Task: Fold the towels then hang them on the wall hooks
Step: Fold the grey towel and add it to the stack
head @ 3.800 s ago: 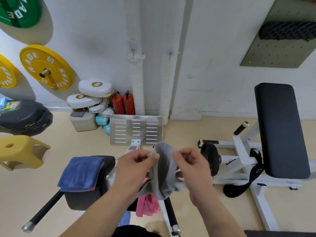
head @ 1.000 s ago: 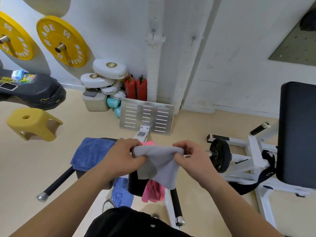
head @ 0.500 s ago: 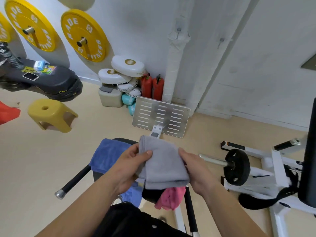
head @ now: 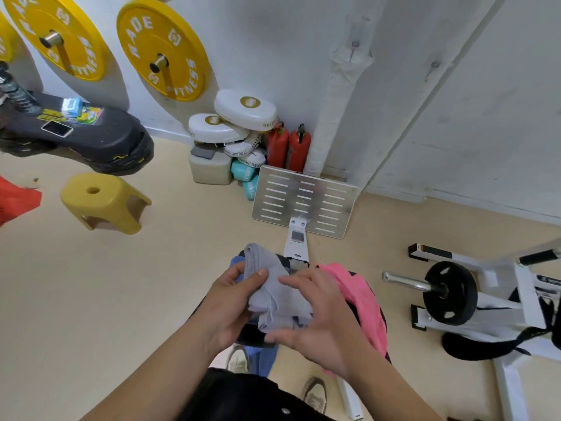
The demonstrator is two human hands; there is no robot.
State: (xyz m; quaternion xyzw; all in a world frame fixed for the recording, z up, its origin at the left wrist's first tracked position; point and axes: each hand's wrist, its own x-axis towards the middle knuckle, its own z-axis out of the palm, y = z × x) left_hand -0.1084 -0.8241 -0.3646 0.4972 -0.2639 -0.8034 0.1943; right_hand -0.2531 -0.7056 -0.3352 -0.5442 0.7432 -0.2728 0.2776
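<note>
A small grey towel (head: 274, 291), folded into a narrow bundle, sits between both hands low in the middle of the view. My left hand (head: 229, 305) grips its left side with the thumb on top. My right hand (head: 318, 317) presses over its right and lower part. A pink towel (head: 361, 296) drapes over the black machine pad to the right of my hands. Only a sliver of a blue towel (head: 235, 264) shows behind my left hand. Two small wall hooks (head: 354, 45) (head: 434, 65) stick out of the white wall above.
A slotted metal footplate (head: 305, 200) stands just beyond my hands. A yellow stool (head: 103, 200) is on the floor at left. Right of me lies a white frame with a black weight plate (head: 449, 293). Red extinguishers (head: 290, 145) and white pads lean on the wall.
The view has swung further left and down. The grey towel went from a flat fold to a tighter bundle, and my right hand has moved on top of it. The pink towel is now right of my hands.
</note>
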